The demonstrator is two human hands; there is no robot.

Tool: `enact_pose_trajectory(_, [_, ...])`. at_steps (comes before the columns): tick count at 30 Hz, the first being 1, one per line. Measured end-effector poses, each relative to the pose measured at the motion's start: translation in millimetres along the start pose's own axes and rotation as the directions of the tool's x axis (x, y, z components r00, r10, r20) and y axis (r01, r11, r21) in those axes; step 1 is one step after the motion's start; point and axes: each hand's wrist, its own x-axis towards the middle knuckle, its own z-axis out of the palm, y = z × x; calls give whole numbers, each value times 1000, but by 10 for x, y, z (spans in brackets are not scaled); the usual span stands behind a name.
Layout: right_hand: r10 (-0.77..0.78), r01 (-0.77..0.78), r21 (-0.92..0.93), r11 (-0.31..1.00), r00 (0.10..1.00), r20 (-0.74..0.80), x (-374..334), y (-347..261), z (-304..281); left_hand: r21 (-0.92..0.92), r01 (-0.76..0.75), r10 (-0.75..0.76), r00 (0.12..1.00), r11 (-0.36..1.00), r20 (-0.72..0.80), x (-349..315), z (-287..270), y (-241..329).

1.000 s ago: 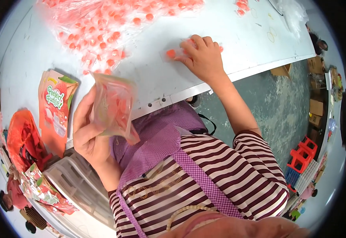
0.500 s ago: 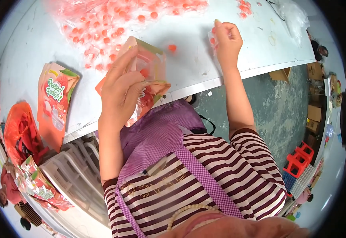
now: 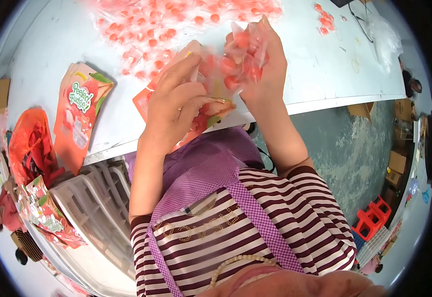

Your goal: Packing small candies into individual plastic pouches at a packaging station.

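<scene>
In my left hand (image 3: 171,109) is a red and pink printed pouch (image 3: 203,121), its fingers wrapped round the side and its mouth tilted to the right. My right hand (image 3: 275,67) is cupped around a bunch of red candies (image 3: 243,54) in clear wrappers, right at the pouch's mouth. Motion blurs the candies there, so I cannot tell how many are inside the pouch. A wide heap of the same wrapped candies (image 3: 146,42) spreads over the far side of the white table (image 3: 319,79). More flat pouches (image 3: 80,106) lie at the left, overlapping the table's edge.
A red plastic bag (image 3: 30,143) and white plastic crates (image 3: 90,198) stand at the left, with glossy pouches (image 3: 52,218) beside them. A few candies (image 3: 325,21) and a clear plastic bag (image 3: 386,39) lie at the far right. Cardboard boxes (image 3: 396,161) line the floor.
My right hand has come leftward from the table's right part to the pouch, now showing a bunch of wrapped candies. The left hand keeps its hold on the pouch. The view has shifted slightly.
</scene>
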Motion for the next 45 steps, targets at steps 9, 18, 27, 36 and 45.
enact_pose_trajectory(9, [-86,97,-367,925,995,45,-49,129,58,5,-48,48,999,999,-3,-8,5,17])
enact_pose_trajectory(18, [-180,360,-536,763,916,360,-189,341,-64,-275,76,-123,980,958,-159,-91,-50,26])
enact_pose_trajectory(27, [-143,739,-571,359,648,748,-192,233,-149,-358,13,-57,992,934,-112,-170,-150,112])
enact_pose_trajectory(36, [34,889,-431,156,432,901,-515,314,29,-585,-39,-123,964,810,-235,-441,-269,148])
enact_pose_trajectory(45, [-200,566,-758,-325,742,640,-24,42,-476,-486,-70,-81,955,871,-284,-459,-539,176])
